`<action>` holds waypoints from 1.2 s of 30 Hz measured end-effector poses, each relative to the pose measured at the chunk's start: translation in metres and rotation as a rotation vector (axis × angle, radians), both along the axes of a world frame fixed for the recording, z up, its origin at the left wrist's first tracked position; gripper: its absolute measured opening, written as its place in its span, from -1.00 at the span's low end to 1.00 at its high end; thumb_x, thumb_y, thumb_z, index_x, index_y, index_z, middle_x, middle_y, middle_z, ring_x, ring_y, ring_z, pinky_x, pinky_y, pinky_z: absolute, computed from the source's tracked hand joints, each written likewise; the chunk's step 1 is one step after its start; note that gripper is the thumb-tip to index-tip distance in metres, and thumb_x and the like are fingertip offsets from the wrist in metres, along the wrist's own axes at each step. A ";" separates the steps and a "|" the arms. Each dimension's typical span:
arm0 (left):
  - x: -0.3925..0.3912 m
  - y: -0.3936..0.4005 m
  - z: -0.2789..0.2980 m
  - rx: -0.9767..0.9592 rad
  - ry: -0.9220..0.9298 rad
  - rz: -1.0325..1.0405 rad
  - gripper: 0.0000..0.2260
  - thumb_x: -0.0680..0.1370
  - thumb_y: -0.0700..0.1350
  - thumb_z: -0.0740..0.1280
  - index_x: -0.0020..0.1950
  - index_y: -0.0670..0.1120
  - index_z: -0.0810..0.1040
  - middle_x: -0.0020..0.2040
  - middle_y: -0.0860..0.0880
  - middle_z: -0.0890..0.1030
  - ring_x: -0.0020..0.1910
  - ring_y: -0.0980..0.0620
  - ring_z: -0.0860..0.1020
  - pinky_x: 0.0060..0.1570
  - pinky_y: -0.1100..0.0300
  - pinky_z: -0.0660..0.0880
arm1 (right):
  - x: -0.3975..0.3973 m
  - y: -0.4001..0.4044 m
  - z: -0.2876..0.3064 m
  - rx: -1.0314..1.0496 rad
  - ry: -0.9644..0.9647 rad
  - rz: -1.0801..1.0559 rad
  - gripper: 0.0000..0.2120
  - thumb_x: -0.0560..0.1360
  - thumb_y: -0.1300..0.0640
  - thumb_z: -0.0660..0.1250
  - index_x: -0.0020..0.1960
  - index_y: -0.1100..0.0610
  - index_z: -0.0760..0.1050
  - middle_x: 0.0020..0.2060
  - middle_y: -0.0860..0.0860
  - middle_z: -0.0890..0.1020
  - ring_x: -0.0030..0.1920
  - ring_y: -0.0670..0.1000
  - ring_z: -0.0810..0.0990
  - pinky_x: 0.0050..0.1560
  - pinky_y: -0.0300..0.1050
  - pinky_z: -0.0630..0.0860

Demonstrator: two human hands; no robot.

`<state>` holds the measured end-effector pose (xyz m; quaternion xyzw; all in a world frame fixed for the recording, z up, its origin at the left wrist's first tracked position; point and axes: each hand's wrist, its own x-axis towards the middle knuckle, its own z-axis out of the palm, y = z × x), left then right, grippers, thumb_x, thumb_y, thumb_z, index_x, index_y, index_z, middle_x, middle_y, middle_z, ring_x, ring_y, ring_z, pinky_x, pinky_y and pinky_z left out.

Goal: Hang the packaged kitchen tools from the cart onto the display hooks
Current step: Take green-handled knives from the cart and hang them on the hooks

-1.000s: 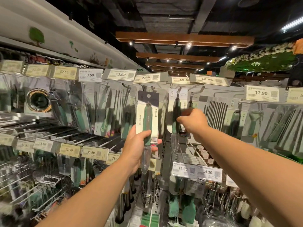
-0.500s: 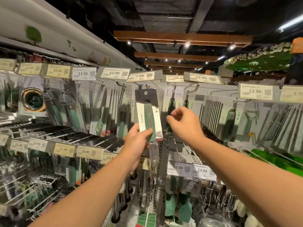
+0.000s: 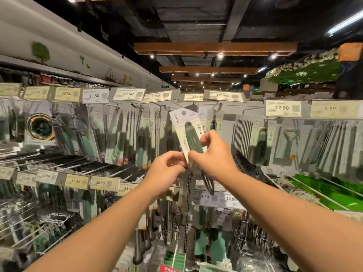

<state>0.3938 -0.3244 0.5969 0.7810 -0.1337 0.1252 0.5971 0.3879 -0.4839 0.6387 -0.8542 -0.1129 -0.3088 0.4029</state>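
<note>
A packaged kitchen tool, green-handled on a white card with a dark top, is tilted left in front of the display wall. My right hand grips its handle and lower card. My left hand sits just left of it, fingers curled at the card's lower edge. The card's top lies just below the display hooks under the price rail. The tool's metal end pokes out beneath my right hand. The cart is out of view.
Rows of hung packaged tools fill the pegboard left and right, under price labels. A lower rail of labels and wire hooks juts out at left. More utensils hang below. Green items lie at right.
My right hand left the hung package and came over to grip the tool. The package tilted left and rose a little. My left hand slid down to the card's bottom edge.
</note>
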 end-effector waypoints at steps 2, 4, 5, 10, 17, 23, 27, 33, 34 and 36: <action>0.001 0.011 0.002 0.149 -0.045 0.090 -0.77 0.62 -0.21 0.36 0.14 0.11 0.62 0.07 0.10 0.68 0.04 0.13 0.64 -0.13 0.23 0.51 | -0.003 -0.007 0.005 -0.011 0.001 -0.025 -0.69 0.41 0.12 0.50 0.00 0.08 0.39 -0.09 -0.03 0.55 -0.16 0.02 0.55 -0.29 -0.17 0.41; 0.003 0.023 0.005 0.364 -0.100 0.212 -0.82 0.63 -0.11 0.36 0.19 0.10 0.60 0.11 0.15 0.65 0.05 0.14 0.62 -0.01 0.14 0.59 | -0.003 -0.012 0.010 0.001 0.008 -0.035 -0.70 0.43 0.13 0.49 0.01 0.09 0.38 -0.08 -0.02 0.55 -0.11 0.03 0.58 -0.29 -0.17 0.45; 0.005 0.029 0.006 0.481 -0.118 0.273 -0.80 0.62 -0.05 0.36 0.23 0.11 0.58 0.14 0.15 0.64 0.07 0.12 0.61 0.08 0.06 0.61 | -0.002 -0.014 0.012 0.010 0.006 -0.045 -0.70 0.44 0.13 0.49 0.01 0.09 0.38 -0.08 -0.03 0.54 -0.10 0.03 0.58 -0.29 -0.18 0.43; 0.009 0.043 0.011 0.805 -0.106 0.400 -0.62 0.60 0.08 0.35 0.41 0.08 0.49 0.28 0.05 0.57 0.17 0.02 0.55 0.04 0.09 0.49 | 0.005 -0.014 0.021 0.045 0.021 -0.105 -0.68 0.44 0.11 0.50 0.03 0.07 0.38 -0.11 -0.08 0.51 -0.15 -0.08 0.54 -0.31 -0.20 0.39; 0.020 0.049 0.005 0.878 -0.114 0.407 -0.60 0.59 0.13 0.34 0.42 0.10 0.47 0.26 0.05 0.54 0.15 -0.01 0.56 0.03 0.05 0.55 | 0.012 -0.003 0.011 0.104 0.049 -0.148 -0.68 0.46 0.08 0.48 0.02 0.08 0.35 -0.15 -0.07 0.48 -0.23 -0.11 0.49 -0.36 -0.21 0.32; 0.033 0.050 0.007 0.862 -0.140 0.413 -0.60 0.60 0.14 0.33 0.42 0.12 0.46 0.34 0.07 0.54 0.23 0.00 0.57 0.05 0.07 0.49 | 0.031 0.003 0.013 0.090 0.054 -0.178 -0.67 0.46 0.06 0.47 0.07 0.08 0.36 -0.11 -0.07 0.48 -0.17 -0.05 0.52 -0.32 -0.22 0.31; 0.042 0.048 0.008 0.850 -0.151 0.416 -0.58 0.60 0.14 0.31 0.45 0.13 0.44 0.37 0.07 0.53 0.27 -0.01 0.56 0.07 0.06 0.50 | 0.049 0.004 0.016 0.092 0.167 -0.215 -0.65 0.48 0.06 0.50 0.09 0.12 0.38 -0.03 0.02 0.55 -0.14 0.01 0.56 -0.32 -0.17 0.37; 0.050 0.039 0.010 0.822 -0.171 0.377 -0.59 0.60 0.11 0.32 0.44 0.10 0.46 0.37 0.05 0.53 0.24 -0.04 0.57 0.13 0.00 0.55 | 0.071 0.001 0.020 0.162 0.263 -0.190 -0.69 0.46 0.12 0.56 0.08 0.17 0.50 -0.03 0.09 0.65 -0.04 0.09 0.65 -0.20 -0.09 0.59; 0.051 0.037 0.009 0.825 -0.170 0.376 -0.59 0.60 0.11 0.32 0.44 0.10 0.45 0.37 0.05 0.53 0.24 -0.04 0.57 0.14 0.00 0.56 | 0.071 0.001 0.020 0.152 0.269 -0.188 -0.69 0.46 0.11 0.57 0.08 0.16 0.51 -0.02 0.08 0.65 -0.05 0.08 0.64 -0.27 -0.14 0.53; 0.052 0.034 0.009 0.832 -0.166 0.371 -0.58 0.59 0.12 0.33 0.44 0.10 0.45 0.38 0.04 0.53 0.26 -0.05 0.56 0.16 -0.03 0.57 | 0.072 0.001 0.021 0.138 0.271 -0.185 -0.67 0.45 0.09 0.58 0.05 0.13 0.48 -0.03 0.06 0.63 -0.06 0.07 0.60 -0.31 -0.17 0.44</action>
